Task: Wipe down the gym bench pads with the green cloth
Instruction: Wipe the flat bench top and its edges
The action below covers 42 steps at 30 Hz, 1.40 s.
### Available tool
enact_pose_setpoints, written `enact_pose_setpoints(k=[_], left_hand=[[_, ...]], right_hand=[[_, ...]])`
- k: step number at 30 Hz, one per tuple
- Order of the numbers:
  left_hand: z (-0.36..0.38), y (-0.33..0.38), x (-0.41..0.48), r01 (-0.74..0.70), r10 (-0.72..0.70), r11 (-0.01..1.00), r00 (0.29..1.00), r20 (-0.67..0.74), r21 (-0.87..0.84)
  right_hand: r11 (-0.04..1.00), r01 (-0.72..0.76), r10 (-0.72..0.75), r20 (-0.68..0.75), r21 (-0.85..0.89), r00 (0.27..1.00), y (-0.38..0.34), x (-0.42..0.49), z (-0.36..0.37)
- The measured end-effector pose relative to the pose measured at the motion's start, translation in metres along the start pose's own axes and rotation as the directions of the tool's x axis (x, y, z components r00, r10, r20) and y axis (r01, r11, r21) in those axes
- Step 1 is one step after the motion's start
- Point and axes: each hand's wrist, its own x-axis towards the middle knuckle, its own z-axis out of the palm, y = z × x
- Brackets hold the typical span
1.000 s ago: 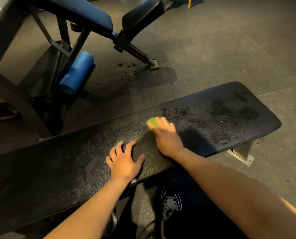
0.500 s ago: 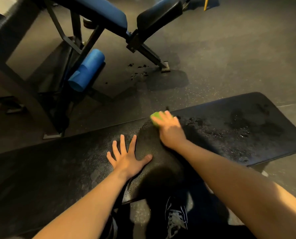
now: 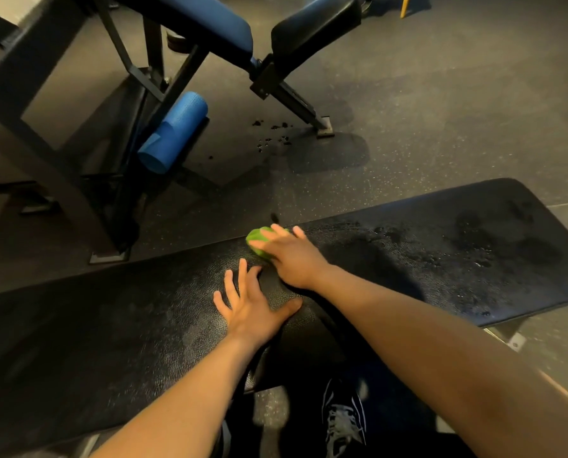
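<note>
A long black flat bench pad (image 3: 110, 325) runs across the view, with wet dark spots on its right part (image 3: 474, 246). My right hand (image 3: 292, 256) presses a bunched green cloth (image 3: 257, 241) onto the pad near its far edge, fingers laid fairly straight over the cloth. Only the cloth's left side shows from under the fingers. My left hand (image 3: 252, 309) rests flat on the pad just in front of it, fingers spread, holding nothing.
Behind the pad stands another bench with blue pads (image 3: 209, 24), a black pad (image 3: 315, 24), a black metal frame (image 3: 143, 77) and a blue foam roller (image 3: 173, 133). Dark crumbs (image 3: 272, 133) lie on the rubber floor. My shoe (image 3: 342, 421) shows below the pad.
My right hand has slid the green cloth leftward along the pad's far edge, away from the wet spots. My left hand stays planted, its fingers now spread flatter. The view has shifted left.
</note>
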Motion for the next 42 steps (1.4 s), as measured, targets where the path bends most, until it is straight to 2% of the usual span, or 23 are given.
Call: enact_pose_setpoints(k=[2,4,7,9,12,15,17,20,23,26,29,30,32,34,35,37,39,42], left_hand=[[-0.002,0.001,-0.001,-0.007,0.008,1.0,1.0,0.006,-0.027],[-0.003,0.001,-0.002,-0.016,0.016,0.999,1.0,0.01,-0.041],[-0.004,-0.002,-0.005,-0.054,0.053,0.998,0.998,-0.016,-0.043],[-0.006,-0.011,-0.008,-0.088,0.083,0.995,0.993,-0.085,-0.054],[-0.007,-0.025,-0.014,-0.09,0.077,0.993,0.984,-0.16,-0.076],[-0.008,-0.021,-0.016,-0.035,0.028,0.998,0.99,-0.139,-0.051],[-0.011,-0.009,-0.015,0.01,-0.013,1.0,0.996,-0.09,-0.028],[-0.015,0.007,-0.012,0.079,-0.079,0.996,0.997,-0.007,0.033],[-0.014,0.017,-0.011,0.11,-0.115,0.989,0.992,0.041,0.101],[-0.014,0.02,-0.011,0.101,-0.114,0.985,0.99,0.086,0.143],[-0.016,0.032,-0.008,-0.016,-0.006,0.981,0.993,0.114,0.196],[-0.014,0.04,-0.007,-0.046,0.021,0.978,0.992,0.123,0.205],[-0.008,0.056,-0.006,-0.035,0.01,0.982,0.991,0.135,0.186],[0.002,0.068,-0.006,0.001,-0.025,0.987,0.989,0.145,0.163],[0.005,0.07,-0.006,0.01,-0.035,0.987,0.988,0.148,0.162],[0.009,0.069,-0.006,0.008,-0.035,0.985,0.987,0.154,0.172],[0.009,0.07,-0.006,-0.006,-0.023,0.987,0.984,0.175,0.162],[0.012,0.082,-0.003,-0.038,0.006,0.99,0.976,0.22,0.139]], right_hand=[[0.987,-0.158,0.155,-0.142,-0.015,0.978,0.021,-0.014,-0.005],[0.942,-0.334,0.314,-0.287,-0.02,0.905,0.039,-0.025,-0.007],[0.877,-0.478,0.466,-0.316,0.046,0.826,0.035,-0.026,-0.004],[0.889,-0.444,0.457,-0.278,0.113,0.845,0.017,-0.013,-0.001],[0.947,-0.269,0.292,-0.116,0.177,0.949,-0.019,0.008,0.004],[0.989,-0.081,0.072,0.074,0.128,0.995,-0.042,0.016,0.005],[0.996,-0.034,0.029,0.071,0.078,0.997,-0.04,0.01,0.002],[0.985,-0.155,0.159,-0.058,0.071,0.986,-0.019,-0.008,-0.001],[0.941,-0.322,0.334,-0.15,0.101,0.93,0.016,-0.031,-0.008],[0.854,-0.496,0.519,-0.211,0.156,0.828,0.053,-0.054,-0.017],[0.779,-0.6,0.626,-0.27,0.181,0.731,0.063,-0.067,-0.017],[0.793,-0.588,0.606,-0.292,0.157,0.74,0.059,-0.067,-0.016],[0.88,-0.463,0.473,-0.293,0.105,0.831,0.045,-0.061,-0.015],[0.95,-0.286,0.305,-0.186,0.125,0.934,0.033,-0.052,-0.016],[0.96,-0.236,0.253,-0.107,0.148,0.962,0.029,-0.05,-0.016],[0.966,-0.215,0.221,-0.025,0.145,0.975,0.035,-0.051,-0.02],[0.962,-0.253,0.259,-0.052,0.105,0.964,0.053,-0.058,-0.027],[0.901,-0.427,0.433,-0.146,0.076,0.889,0.093,-0.07,-0.041]])
